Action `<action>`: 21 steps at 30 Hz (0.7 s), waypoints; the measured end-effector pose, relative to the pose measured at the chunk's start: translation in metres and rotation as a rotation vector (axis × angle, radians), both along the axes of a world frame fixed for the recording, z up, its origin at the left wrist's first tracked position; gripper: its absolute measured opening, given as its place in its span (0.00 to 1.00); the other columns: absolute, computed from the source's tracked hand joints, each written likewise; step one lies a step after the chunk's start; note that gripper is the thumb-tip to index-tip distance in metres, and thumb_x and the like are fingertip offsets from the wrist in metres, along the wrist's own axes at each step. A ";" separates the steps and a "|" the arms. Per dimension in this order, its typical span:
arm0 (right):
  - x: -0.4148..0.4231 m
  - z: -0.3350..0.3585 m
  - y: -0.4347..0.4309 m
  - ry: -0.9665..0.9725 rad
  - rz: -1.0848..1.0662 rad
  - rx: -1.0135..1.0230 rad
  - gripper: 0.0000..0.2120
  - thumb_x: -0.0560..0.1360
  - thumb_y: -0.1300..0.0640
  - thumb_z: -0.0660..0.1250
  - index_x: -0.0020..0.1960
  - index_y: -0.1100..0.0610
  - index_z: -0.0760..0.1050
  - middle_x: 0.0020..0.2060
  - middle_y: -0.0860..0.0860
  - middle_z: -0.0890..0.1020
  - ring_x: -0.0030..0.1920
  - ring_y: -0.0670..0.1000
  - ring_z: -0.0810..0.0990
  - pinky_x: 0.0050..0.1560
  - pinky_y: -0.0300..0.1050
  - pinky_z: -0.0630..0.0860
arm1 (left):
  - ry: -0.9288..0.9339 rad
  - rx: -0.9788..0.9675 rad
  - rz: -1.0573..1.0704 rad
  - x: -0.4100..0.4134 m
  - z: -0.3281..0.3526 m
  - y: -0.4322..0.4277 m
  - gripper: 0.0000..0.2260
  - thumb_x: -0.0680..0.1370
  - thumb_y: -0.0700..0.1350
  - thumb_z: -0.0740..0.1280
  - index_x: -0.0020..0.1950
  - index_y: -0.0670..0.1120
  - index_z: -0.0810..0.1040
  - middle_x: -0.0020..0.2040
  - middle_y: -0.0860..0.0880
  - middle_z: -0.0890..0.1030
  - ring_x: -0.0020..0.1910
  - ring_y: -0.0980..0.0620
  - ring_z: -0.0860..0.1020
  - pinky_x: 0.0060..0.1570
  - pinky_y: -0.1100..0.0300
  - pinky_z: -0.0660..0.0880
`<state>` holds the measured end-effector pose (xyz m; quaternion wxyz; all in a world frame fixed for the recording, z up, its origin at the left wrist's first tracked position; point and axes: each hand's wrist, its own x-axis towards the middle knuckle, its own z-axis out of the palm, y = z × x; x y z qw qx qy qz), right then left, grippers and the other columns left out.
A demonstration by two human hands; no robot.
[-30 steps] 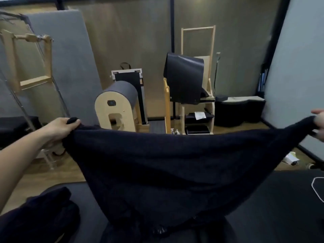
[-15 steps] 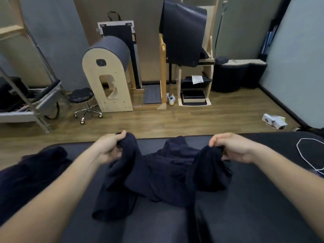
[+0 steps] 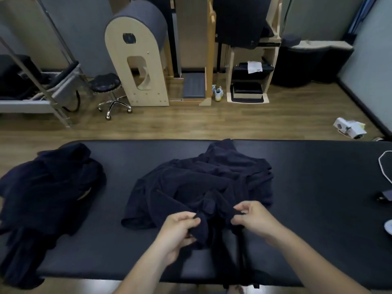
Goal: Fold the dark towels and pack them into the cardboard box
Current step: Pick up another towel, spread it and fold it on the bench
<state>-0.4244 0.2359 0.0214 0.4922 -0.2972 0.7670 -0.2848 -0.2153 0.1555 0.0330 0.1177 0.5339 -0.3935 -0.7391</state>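
Nothing legible here — the white sheet [image 3: 254,67] may carry print, but it is too blurred.

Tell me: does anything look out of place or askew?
The towel that the left hand and right hand pinch lies bunched, not flat, part of it hanging over the near edge of the table. The towel pile at the left end slumps over its edge. A white package lies loose on the floor at right.
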 end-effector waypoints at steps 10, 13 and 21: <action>0.017 0.031 -0.019 -0.038 -0.413 -0.451 0.10 0.75 0.67 0.67 0.46 0.54 0.83 0.41 0.52 0.86 0.42 0.47 0.83 0.46 0.43 0.78 | 0.056 -0.062 0.077 -0.015 0.021 -0.009 0.06 0.78 0.35 0.70 0.51 0.43 0.84 0.39 0.48 0.85 0.35 0.54 0.79 0.40 0.60 0.73; 0.051 0.018 -0.010 -0.004 -0.461 -0.375 0.09 0.71 0.64 0.74 0.42 0.51 0.80 0.37 0.48 0.83 0.41 0.49 0.81 0.48 0.48 0.77 | 0.170 0.006 0.144 -0.023 0.018 0.007 0.07 0.79 0.33 0.67 0.55 0.40 0.82 0.42 0.44 0.84 0.37 0.52 0.81 0.40 0.59 0.74; 0.076 0.008 0.014 0.205 -0.233 -0.343 0.06 0.65 0.61 0.73 0.35 0.51 0.79 0.29 0.47 0.80 0.29 0.41 0.73 0.35 0.38 0.72 | -0.032 -0.315 0.077 -0.018 -0.004 0.032 0.10 0.77 0.30 0.65 0.45 0.44 0.79 0.31 0.52 0.78 0.35 0.54 0.76 0.40 0.57 0.75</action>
